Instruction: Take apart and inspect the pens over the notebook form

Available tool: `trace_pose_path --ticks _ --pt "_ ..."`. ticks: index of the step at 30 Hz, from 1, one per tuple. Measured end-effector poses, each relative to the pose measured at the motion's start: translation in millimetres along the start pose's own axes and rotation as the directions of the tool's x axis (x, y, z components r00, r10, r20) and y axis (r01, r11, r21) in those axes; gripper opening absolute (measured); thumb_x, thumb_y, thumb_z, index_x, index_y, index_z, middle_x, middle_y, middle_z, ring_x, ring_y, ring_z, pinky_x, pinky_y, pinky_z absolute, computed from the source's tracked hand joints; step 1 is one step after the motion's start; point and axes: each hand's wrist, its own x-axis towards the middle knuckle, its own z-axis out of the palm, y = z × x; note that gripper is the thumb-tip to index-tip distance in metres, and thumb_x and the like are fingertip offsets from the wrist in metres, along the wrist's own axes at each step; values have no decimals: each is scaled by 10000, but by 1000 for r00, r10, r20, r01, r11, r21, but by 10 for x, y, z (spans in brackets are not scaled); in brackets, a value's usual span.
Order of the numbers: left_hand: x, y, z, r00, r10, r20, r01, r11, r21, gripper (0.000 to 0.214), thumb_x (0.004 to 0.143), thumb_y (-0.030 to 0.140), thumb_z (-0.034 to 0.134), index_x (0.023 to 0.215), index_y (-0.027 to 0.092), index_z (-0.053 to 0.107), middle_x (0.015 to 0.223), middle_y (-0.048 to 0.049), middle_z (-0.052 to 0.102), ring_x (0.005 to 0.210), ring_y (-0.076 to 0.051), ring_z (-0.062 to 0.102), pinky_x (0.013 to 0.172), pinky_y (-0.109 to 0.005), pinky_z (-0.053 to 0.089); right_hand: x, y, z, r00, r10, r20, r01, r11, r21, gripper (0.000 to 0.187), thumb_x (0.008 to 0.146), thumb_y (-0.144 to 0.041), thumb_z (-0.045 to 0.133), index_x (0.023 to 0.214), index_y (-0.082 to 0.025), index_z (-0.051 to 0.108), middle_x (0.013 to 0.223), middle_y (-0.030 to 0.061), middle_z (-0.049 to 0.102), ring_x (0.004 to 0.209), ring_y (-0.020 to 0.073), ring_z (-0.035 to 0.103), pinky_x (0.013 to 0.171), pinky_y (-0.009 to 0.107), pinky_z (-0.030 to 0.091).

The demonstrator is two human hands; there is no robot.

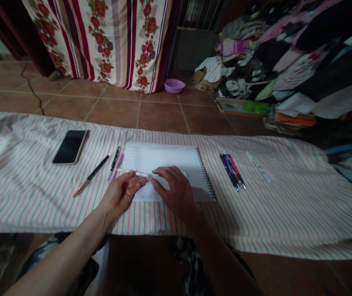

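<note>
A spiral notebook lies open on a striped cloth-covered board. Both of my hands hold a white pen level over the notebook's near left corner. My left hand pinches the pen's middle. My right hand grips its right end with fingers curled. Just left of the notebook lie two pens side by side.
A dark phone lies at the left, a black and orange pen beside it. Several pens and a pale pen lie right of the notebook. Beyond are tiled floor, a purple bowl, a floral curtain and piled clothes.
</note>
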Motion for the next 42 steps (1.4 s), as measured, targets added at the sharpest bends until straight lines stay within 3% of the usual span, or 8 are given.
trace_pose_path --ticks 7,11,16,21,25,34,42 --pt "-8 24 -13 999 -32 -26 30 999 -40 226 895 62 392 736 73 552 583 -112 665 504 -141 663 475 -138 544 -31 185 -188 1000 30 -9 -30 999 -34 168 820 -240 598 979 -188 597 905 67 678 827 195 611 758 352 507" --pt "-3 33 -21 999 -34 -33 32 998 -47 240 904 60 373 737 73 545 571 -118 665 505 -146 667 465 -130 536 -93 394 -307 986 163 -24 -165 977 -137 130 816 -179 570 936 -160 616 852 74 679 779 197 612 740 346 498" --pt "-19 30 4 999 -31 -44 30 999 -29 248 906 59 366 733 73 543 565 -118 664 495 -149 665 454 -133 535 -205 654 -397 933 356 -42 -357 908 -221 141 802 -165 536 887 -173 648 799 59 680 700 181 620 682 313 486" --pt "-16 32 23 997 -23 -72 21 999 -30 251 910 58 351 755 69 548 557 -110 660 489 -147 662 464 -137 543 -258 749 -410 898 440 6 -418 856 -306 131 796 -192 545 822 -191 674 769 55 673 680 181 612 653 300 462" --pt "-5 32 11 997 -18 -76 16 999 -29 237 907 59 357 780 63 557 564 -110 661 491 -149 663 465 -137 545 -241 739 -389 894 448 15 -419 848 -324 128 800 -199 559 814 -195 686 753 51 665 679 176 607 663 291 456" --pt "10 14 -19 998 -14 -61 11 998 -56 219 898 51 376 804 58 573 586 -106 669 512 -149 669 506 -151 563 -176 627 -276 946 318 67 -292 922 -255 120 815 -177 561 811 -196 680 751 39 653 708 161 597 689 279 461" --pt "34 13 -44 998 -23 -54 20 999 -50 208 894 50 393 793 58 575 597 -110 674 529 -151 675 509 -143 560 -152 569 -218 946 303 117 -282 945 -168 113 805 -182 591 872 -196 682 773 36 652 724 165 593 698 286 475"
